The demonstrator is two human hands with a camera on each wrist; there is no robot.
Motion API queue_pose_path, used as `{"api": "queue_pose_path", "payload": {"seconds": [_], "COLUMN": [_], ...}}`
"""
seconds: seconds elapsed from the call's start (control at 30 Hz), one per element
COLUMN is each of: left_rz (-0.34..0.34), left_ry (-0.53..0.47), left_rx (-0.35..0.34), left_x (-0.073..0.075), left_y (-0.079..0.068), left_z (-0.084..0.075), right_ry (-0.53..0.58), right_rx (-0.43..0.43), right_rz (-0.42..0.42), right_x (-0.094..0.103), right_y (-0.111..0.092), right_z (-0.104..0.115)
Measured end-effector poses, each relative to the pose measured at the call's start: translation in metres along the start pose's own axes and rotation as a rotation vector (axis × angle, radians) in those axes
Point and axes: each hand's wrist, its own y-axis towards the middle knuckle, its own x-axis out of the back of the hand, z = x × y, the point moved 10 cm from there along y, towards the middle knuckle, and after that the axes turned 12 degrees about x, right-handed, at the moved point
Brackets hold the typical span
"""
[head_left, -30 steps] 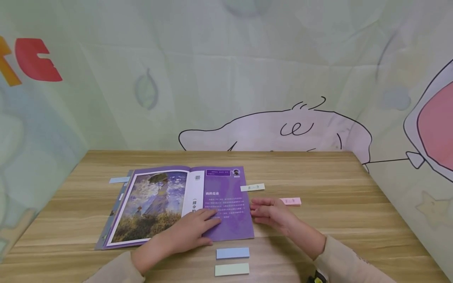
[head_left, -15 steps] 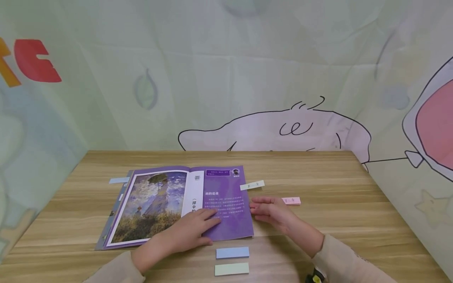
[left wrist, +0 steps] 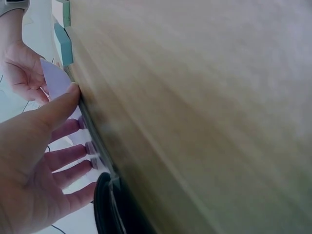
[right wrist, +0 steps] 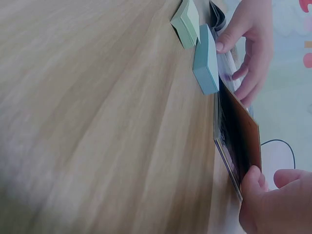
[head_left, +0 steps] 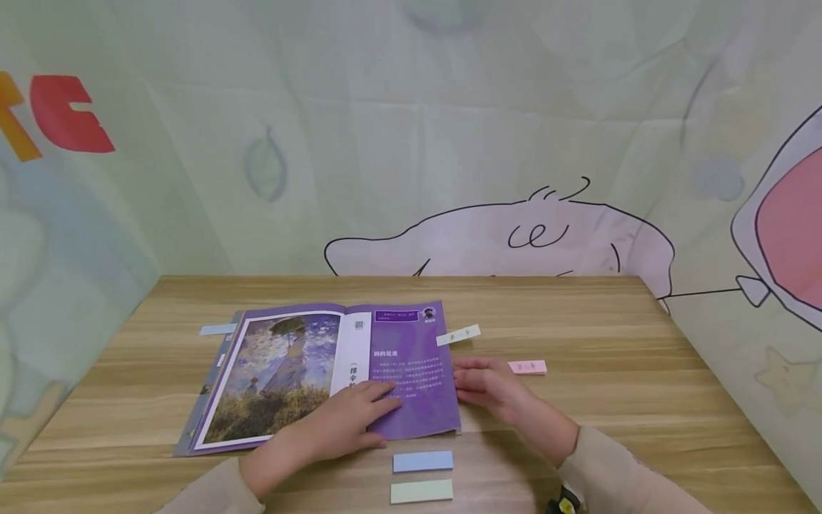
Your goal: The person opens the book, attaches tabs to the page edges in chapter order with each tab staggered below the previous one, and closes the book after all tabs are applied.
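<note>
An open magazine (head_left: 359,348) lies left of centre in the lower half of the head view, on the tabletop (head_left: 642,400). The left hand (head_left: 347,422) rests on it, fingers loosely spread, gripping nothing. At its right edge the right hand (head_left: 497,391), nearly closed, pinches a raised page (right wrist: 248,130). A pale strip (head_left: 459,335) juts out just above; a pink strip (head_left: 529,367) lies to the right; a blue pad (head_left: 422,461) and green pad (head_left: 421,491) sit bottom centre.

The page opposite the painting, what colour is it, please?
The page is mostly purple; the head view shows it best.
</note>
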Motion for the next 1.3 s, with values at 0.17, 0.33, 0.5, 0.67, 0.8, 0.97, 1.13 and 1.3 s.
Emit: {"api": "queue_pose_path", "payload": {"seconds": [0.17,0.33,0.5,0.67,0.8,0.97,1.13,1.3], "left_rz": [0.018,0.028,0.018,0.025,0.036,0.042,0.043,0.020], "left_ry": [-0.025,-0.015,-0.021,-0.074,-0.132,-0.204,-0.316,-0.461], "left_rx": [0.015,0.027,0.014,0.007,-0.003,0.011,0.050,0.100], "left_x": [-0.002,-0.003,-0.001,0.002,0.003,0.003,0.003,0.001], "left_y": [0.000,0.000,0.001,0.003,0.007,0.014,0.024,0.035], "left_z": [0.002,0.004,0.003,0.002,0.000,-0.002,-0.007,-0.010], "right_ry": [0.023,0.016,-0.002,-0.013,-0.019,-0.004,0.010,0.021], "right_rx": [-0.004,-0.008,-0.007,-0.010,-0.012,-0.013,-0.005,0.002], "right_rz": [-0.050,-0.107,-0.122,-0.118,-0.109,-0.086,-0.032,0.016], "right_x": [-0.001,-0.001,0.000,0.000,-0.002,-0.004,-0.010,-0.016], "right_y": [0.002,0.002,0.002,0.002,0.003,0.003,0.003,0.003], "right_z": [-0.005,-0.009,-0.009,-0.007,-0.004,-0.001,0.003,0.007]}}
